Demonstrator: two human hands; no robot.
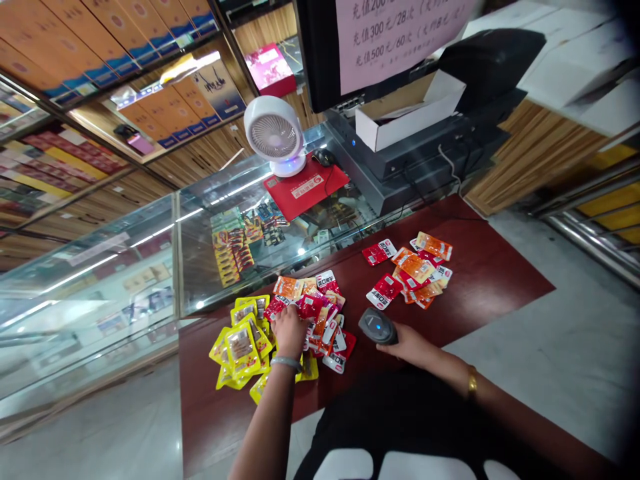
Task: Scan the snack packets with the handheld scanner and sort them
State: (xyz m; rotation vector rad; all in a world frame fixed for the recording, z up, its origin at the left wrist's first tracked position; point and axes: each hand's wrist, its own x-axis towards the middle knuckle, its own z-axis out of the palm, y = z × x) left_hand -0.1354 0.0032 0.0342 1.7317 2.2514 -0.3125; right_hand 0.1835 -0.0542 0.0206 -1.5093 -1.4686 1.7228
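Observation:
My right hand (407, 347) is closed around a dark barcode scanner (373, 325) with a small blue light, held just above the brown counter. My left hand (291, 331) reaches into a heap of red and orange snack packets (333, 327). Its fingers are bent and pressed together on a red snack packet (277, 307), though the fingertips are partly hidden. Left of that hand lies a heap of yellow snack packets (243, 348), some reaching under the wrist. Farther right, a separate loose group of red and orange packets (413, 270) is spread on the counter.
Behind the brown counter (475, 267) runs a glass display case (200, 233). On it stand a white fan (274, 137), a red mat (305, 190), a mouse (323, 157) and a monitor (320, 60). An open white box (410, 110) rests on a black machine to the right.

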